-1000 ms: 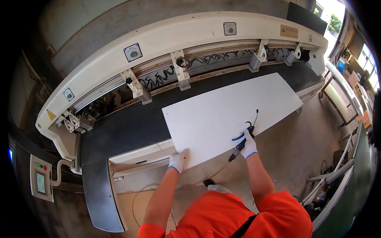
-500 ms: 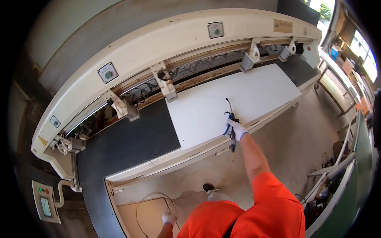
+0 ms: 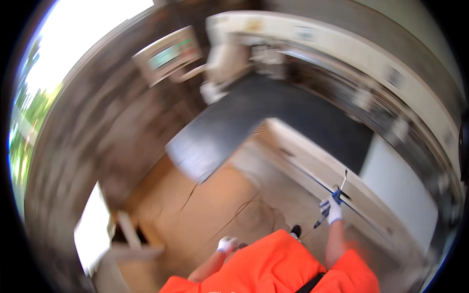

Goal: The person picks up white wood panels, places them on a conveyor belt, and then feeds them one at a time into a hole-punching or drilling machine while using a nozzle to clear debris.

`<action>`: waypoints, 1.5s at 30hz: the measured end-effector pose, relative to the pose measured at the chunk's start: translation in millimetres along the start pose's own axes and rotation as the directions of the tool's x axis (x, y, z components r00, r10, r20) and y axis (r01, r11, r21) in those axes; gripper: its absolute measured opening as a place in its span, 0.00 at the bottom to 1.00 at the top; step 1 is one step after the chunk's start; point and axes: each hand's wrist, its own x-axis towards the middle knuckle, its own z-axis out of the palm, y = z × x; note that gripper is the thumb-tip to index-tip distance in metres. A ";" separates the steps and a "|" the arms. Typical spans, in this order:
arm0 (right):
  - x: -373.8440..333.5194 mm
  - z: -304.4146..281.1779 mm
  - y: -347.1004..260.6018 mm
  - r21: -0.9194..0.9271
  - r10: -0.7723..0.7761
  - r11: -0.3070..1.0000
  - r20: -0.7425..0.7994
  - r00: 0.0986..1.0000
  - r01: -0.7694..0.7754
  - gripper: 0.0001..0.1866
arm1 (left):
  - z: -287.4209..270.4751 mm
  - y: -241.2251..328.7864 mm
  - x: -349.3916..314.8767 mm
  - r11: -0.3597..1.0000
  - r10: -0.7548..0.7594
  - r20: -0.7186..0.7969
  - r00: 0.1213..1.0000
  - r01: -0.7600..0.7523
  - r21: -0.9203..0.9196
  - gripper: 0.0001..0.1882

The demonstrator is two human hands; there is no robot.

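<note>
My right hand (image 3: 334, 211), in a white glove with a blue cuff, is wrapped round a blue and black air blow gun (image 3: 337, 195). The gun's thin bent nozzle points up, towards the front edge of the machine's black table (image 3: 303, 112). On that table, right of the hand, a white panel (image 3: 400, 190) lies flat. My left hand (image 3: 227, 244), also in a white glove, is low in front of my body with its fingers curled; blur hides what they hold, if anything.
A long cream machine beam (image 3: 351, 44) curves over the table. A control box with a screen (image 3: 168, 56) stands at its left end. The black table's corner (image 3: 195, 171) juts out over brown floor sheeting (image 3: 210, 205), where a thin hose (image 3: 242, 207) lies. A bright opening shows far left.
The view has swung left, blurring the picture and bringing in the table's left end and the bright opening. My right hand keeps the blow gun, now off the panel, by the table's front edge.
</note>
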 end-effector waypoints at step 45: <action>-203.3 683.0 331.5 -0.877 0.584 0.434 0.447 0.678 0.204 0.14 | -571.9 -175.0 -173.2 -0.027 -0.401 -0.814 0.419 -0.894 -0.447 0.31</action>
